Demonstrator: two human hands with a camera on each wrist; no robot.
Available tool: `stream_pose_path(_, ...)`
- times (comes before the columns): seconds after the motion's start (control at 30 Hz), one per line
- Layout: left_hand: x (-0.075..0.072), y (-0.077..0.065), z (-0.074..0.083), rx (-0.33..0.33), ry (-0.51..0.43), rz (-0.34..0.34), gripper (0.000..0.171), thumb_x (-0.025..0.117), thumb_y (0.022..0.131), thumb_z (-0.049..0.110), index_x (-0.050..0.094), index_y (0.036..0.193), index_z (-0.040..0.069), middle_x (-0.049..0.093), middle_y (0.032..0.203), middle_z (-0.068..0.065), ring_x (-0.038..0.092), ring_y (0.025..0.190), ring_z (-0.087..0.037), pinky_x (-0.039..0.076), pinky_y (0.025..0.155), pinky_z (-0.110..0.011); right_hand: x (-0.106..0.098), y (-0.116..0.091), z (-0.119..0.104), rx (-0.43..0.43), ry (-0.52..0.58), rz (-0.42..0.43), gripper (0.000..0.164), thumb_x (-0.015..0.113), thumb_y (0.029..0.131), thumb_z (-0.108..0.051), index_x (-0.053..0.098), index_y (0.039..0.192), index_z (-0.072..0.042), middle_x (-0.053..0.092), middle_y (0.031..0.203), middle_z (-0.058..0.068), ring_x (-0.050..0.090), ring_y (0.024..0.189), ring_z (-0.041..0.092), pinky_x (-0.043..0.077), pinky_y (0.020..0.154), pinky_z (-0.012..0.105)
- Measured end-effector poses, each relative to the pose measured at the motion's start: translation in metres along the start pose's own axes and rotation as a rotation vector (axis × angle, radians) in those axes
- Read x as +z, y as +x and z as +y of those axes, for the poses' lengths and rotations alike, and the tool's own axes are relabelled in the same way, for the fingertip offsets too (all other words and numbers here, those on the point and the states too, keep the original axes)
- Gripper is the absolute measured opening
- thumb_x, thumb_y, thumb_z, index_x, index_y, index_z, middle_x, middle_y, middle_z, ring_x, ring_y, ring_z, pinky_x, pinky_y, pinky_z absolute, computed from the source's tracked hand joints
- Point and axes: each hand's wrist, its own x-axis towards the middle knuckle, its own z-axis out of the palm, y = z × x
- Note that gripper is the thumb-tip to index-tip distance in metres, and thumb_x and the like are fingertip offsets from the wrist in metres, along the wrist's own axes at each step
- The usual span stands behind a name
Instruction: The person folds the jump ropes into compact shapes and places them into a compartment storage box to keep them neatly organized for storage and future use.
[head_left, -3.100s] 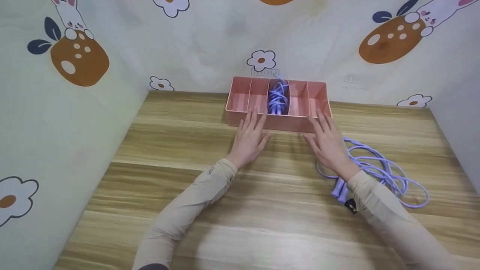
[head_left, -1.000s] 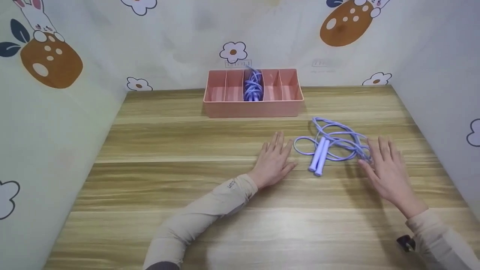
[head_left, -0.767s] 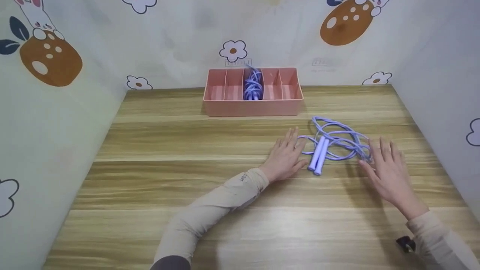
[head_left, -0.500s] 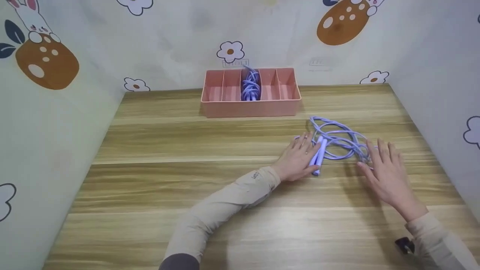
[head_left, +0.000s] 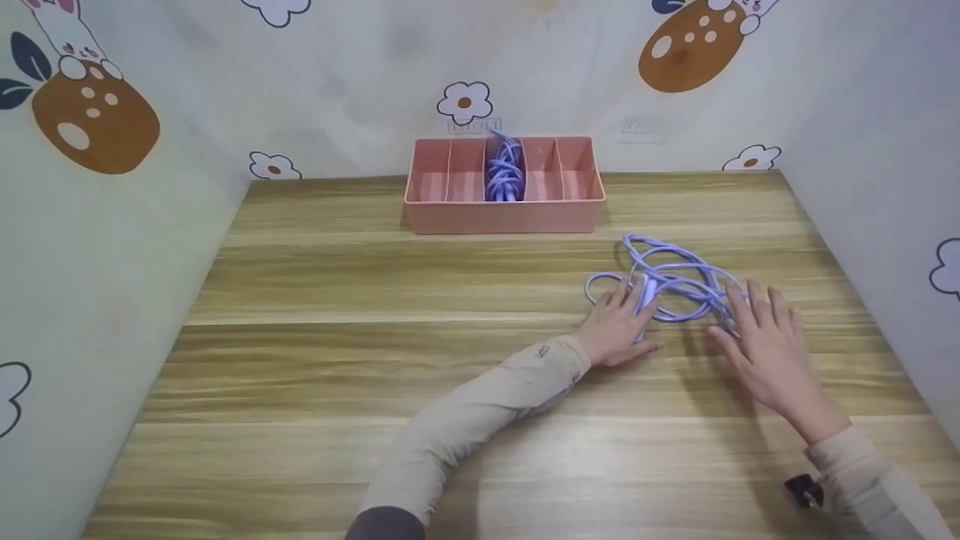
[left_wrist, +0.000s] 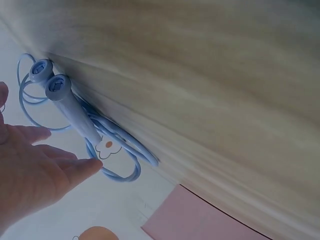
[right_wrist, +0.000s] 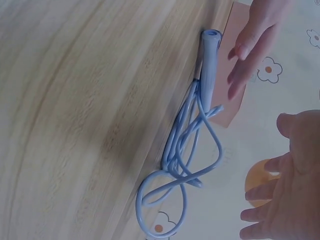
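"Inside the pink box, in the centre, one bundled rope is already sitting. What is remaining?"

"Loose rope is lying outside, on the table. Left hand and right hand are hovering close by, fingers extended, grasping nothing."

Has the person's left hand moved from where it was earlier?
Yes: judged against the pink box in the head view, the left hand has moved rightward, mostly past the box's right end, and now partly covers the rope's handles.
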Motion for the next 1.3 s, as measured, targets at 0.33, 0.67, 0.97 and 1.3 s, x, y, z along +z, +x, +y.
stream_pose_path(0.33, 0.0, 0.02, 0.01, -0.152, 0.133, -0.104, 0.076, 0.033, 0.087, 0.064, 0.017, 0.146, 0.018, 0.019, 0.149, -0.012, 0.022, 0.134, -0.029, 0.024, 0.107, -0.035, 0.0, 0.0, -0.007, -0.024, -0.027, -0.012, 0.06, 0.04, 0.096, -0.037, 0.028, 0.138, 0.003, 0.023, 0.137, 0.035, 0.014, 0.127, 0.054, 0.01, 0.098, 0.069)
stream_pose_path(0.67, -0.009, 0.033, 0.022, -0.228, 0.279, -0.098, 0.061, 0.052, 0.084, 0.048, 0.042, 0.135, 0.017, 0.041, 0.135, -0.006, 0.043, 0.117, -0.021, 0.045, 0.082, -0.026, 0.0, -0.001, -0.013, -0.043, -0.017, -0.011, 0.059, 0.042, 0.095, -0.036, 0.029, 0.137, 0.003, 0.024, 0.138, 0.035, 0.014, 0.127, 0.054, 0.009, 0.099, 0.069)
stream_pose_path(0.97, -0.008, 0.03, 0.021, -0.266, 0.27, 0.108, 0.015, 0.059, 0.082, 0.022, 0.069, 0.093, 0.026, 0.063, 0.088, 0.007, 0.058, 0.073, -0.007, 0.047, 0.053, -0.017, -0.001, -0.002, -0.017, -0.044, 0.007, -0.021, 0.06, 0.045, 0.094, -0.035, 0.028, 0.139, 0.001, 0.022, 0.14, 0.033, 0.012, 0.129, 0.052, 0.008, 0.102, 0.064)
stream_pose_path(1.3, -0.011, 0.023, 0.015, -0.254, 0.192, 0.166, 0.014, 0.058, 0.085, 0.014, 0.069, 0.086, 0.023, 0.067, 0.081, 0.01, 0.062, 0.07, -0.006, 0.049, 0.054, -0.017, 0.001, -0.005, -0.017, -0.053, 0.034, -0.028, 0.06, 0.048, 0.093, -0.033, 0.029, 0.138, 0.003, 0.02, 0.138, 0.038, 0.013, 0.129, 0.052, 0.007, 0.103, 0.063)
